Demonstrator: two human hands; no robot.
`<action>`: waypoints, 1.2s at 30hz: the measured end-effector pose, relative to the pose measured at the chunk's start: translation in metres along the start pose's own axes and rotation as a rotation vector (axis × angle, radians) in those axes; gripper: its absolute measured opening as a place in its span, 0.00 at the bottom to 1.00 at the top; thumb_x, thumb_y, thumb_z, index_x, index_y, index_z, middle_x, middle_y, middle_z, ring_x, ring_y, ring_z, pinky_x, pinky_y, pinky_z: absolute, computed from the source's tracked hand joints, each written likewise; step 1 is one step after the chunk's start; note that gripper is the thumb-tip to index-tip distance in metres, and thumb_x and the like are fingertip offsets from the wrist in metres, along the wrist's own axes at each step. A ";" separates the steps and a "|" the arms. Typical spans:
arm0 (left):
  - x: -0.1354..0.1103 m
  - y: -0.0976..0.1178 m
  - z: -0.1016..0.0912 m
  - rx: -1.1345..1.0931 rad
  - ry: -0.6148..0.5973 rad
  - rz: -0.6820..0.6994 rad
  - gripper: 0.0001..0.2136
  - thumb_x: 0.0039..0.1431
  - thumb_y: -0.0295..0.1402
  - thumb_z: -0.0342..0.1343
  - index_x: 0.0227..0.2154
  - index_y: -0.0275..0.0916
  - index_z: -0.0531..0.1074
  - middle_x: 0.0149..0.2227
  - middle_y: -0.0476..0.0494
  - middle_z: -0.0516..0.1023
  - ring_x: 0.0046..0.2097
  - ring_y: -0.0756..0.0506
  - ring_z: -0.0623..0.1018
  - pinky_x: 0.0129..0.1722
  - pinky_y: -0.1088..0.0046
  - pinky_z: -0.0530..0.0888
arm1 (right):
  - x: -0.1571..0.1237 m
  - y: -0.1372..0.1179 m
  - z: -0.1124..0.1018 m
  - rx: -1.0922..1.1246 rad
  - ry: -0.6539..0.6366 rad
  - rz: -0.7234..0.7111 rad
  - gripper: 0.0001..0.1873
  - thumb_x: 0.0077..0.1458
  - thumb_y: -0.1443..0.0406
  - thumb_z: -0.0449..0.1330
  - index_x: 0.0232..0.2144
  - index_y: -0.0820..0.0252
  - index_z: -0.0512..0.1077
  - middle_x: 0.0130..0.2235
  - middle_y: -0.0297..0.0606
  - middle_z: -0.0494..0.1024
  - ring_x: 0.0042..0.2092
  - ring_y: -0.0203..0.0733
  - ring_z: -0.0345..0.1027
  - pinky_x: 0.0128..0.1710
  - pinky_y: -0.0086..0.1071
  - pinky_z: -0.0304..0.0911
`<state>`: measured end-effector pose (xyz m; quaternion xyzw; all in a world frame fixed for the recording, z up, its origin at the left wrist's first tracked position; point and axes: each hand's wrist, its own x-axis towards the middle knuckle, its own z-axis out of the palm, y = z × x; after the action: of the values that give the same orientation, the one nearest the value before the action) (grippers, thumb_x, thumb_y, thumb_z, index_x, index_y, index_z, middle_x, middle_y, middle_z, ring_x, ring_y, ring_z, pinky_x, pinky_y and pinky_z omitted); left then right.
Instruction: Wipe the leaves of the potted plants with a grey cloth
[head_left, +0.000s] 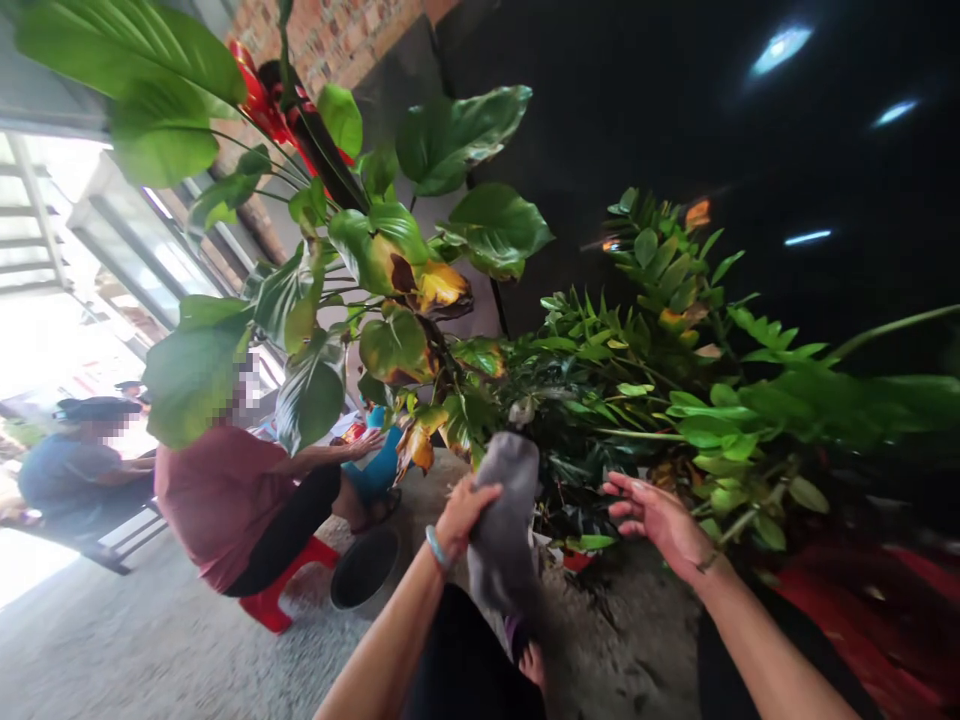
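A grey cloth (507,515) hangs from my left hand (461,515), whose thumb and fingers are closed on its edge. My right hand (660,525) is empty, with fingers apart and palm turned inward, in front of low green foliage (637,340). Left of that foliage rises a tall broad-leaved plant (495,225), several of its leaves yellowed or browned. A yellow-brown leaf (442,287) droops near its middle. The cloth's top end lies close to the plants' dark lower stems; contact there cannot be made out.
A person in a pink shirt (214,500) sits on a red stool (289,590) to the left, beside a dark bucket (367,570). Farther back sits a person in blue (75,470). A glossy black surface (675,100) stands behind the plants. Red material (862,610) lies lower right.
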<state>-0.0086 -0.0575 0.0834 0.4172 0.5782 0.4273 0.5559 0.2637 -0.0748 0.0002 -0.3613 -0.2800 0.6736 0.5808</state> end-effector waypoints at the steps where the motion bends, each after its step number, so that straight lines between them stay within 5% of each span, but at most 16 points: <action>1: -0.007 -0.011 -0.002 0.049 -0.062 -0.064 0.16 0.31 0.35 0.71 0.27 0.38 0.79 0.24 0.47 0.81 0.26 0.46 0.77 0.28 0.71 0.73 | 0.001 0.000 -0.002 -0.003 0.001 -0.002 0.11 0.45 0.62 0.66 0.34 0.56 0.81 0.39 0.44 0.84 0.31 0.44 0.77 0.25 0.33 0.71; 5: -0.036 -0.013 -0.022 0.047 -0.176 -0.149 0.15 0.33 0.34 0.71 0.28 0.37 0.80 0.25 0.47 0.82 0.27 0.45 0.78 0.29 0.72 0.74 | 0.004 0.001 -0.014 0.022 -0.013 -0.004 0.13 0.43 0.60 0.67 0.35 0.55 0.82 0.39 0.44 0.84 0.32 0.44 0.77 0.26 0.33 0.71; 10: -0.025 0.043 -0.029 -0.264 0.032 0.113 0.15 0.37 0.31 0.69 0.32 0.36 0.78 0.27 0.47 0.82 0.26 0.47 0.78 0.27 0.75 0.74 | 0.003 0.000 -0.011 0.024 -0.020 -0.006 0.14 0.43 0.59 0.68 0.35 0.56 0.82 0.40 0.45 0.84 0.33 0.44 0.77 0.27 0.34 0.71; 13: -0.006 0.048 -0.013 -0.318 0.123 0.180 0.14 0.38 0.31 0.69 0.31 0.36 0.77 0.23 0.50 0.80 0.23 0.49 0.76 0.25 0.76 0.73 | 0.000 0.000 -0.002 0.014 -0.012 -0.009 0.14 0.42 0.59 0.68 0.35 0.55 0.82 0.40 0.44 0.83 0.32 0.44 0.76 0.27 0.33 0.71; 15: -0.002 0.032 -0.002 -0.229 0.067 0.119 0.15 0.37 0.33 0.70 0.30 0.35 0.77 0.23 0.49 0.80 0.24 0.49 0.76 0.26 0.75 0.73 | -0.001 0.000 0.002 0.010 -0.012 -0.006 0.14 0.42 0.59 0.68 0.34 0.54 0.82 0.41 0.44 0.83 0.33 0.44 0.76 0.27 0.33 0.71; 19: -0.021 -0.004 0.006 -0.015 -0.242 -0.073 0.19 0.33 0.36 0.72 0.31 0.34 0.79 0.26 0.44 0.82 0.27 0.46 0.78 0.30 0.72 0.74 | 0.000 0.002 0.000 0.032 0.021 0.001 0.15 0.38 0.58 0.69 0.33 0.55 0.82 0.38 0.44 0.84 0.31 0.43 0.75 0.25 0.32 0.69; 22: -0.038 0.005 0.006 -0.037 -0.397 -0.074 0.22 0.32 0.37 0.72 0.34 0.33 0.80 0.29 0.42 0.82 0.28 0.45 0.79 0.31 0.73 0.74 | 0.001 0.002 -0.003 0.043 0.013 -0.021 0.16 0.39 0.56 0.69 0.32 0.56 0.82 0.36 0.46 0.84 0.30 0.43 0.75 0.25 0.33 0.69; 28: -0.012 0.064 0.034 -0.310 -0.212 0.239 0.20 0.32 0.37 0.72 0.32 0.36 0.78 0.30 0.46 0.82 0.29 0.47 0.78 0.33 0.73 0.74 | -0.002 -0.002 0.002 0.061 -0.014 -0.017 0.19 0.37 0.54 0.70 0.33 0.55 0.83 0.38 0.44 0.84 0.31 0.43 0.75 0.26 0.33 0.69; 32: 0.011 0.043 0.055 -0.229 -0.177 0.085 0.18 0.33 0.36 0.72 0.30 0.36 0.77 0.26 0.48 0.79 0.28 0.48 0.75 0.32 0.72 0.72 | -0.001 0.002 0.001 0.067 -0.033 -0.037 0.18 0.40 0.54 0.69 0.35 0.53 0.82 0.42 0.44 0.83 0.34 0.45 0.76 0.26 0.34 0.70; 36: -0.004 0.025 0.055 -0.025 -0.427 -0.059 0.20 0.33 0.36 0.73 0.32 0.35 0.78 0.29 0.44 0.81 0.31 0.46 0.77 0.36 0.70 0.72 | 0.006 0.008 -0.008 0.079 -0.003 -0.093 0.15 0.43 0.54 0.67 0.34 0.54 0.81 0.39 0.44 0.83 0.32 0.45 0.76 0.25 0.34 0.70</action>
<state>0.0463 -0.0520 0.1079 0.4741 0.4540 0.3199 0.6832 0.2649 -0.0709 -0.0119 -0.3238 -0.2704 0.6569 0.6248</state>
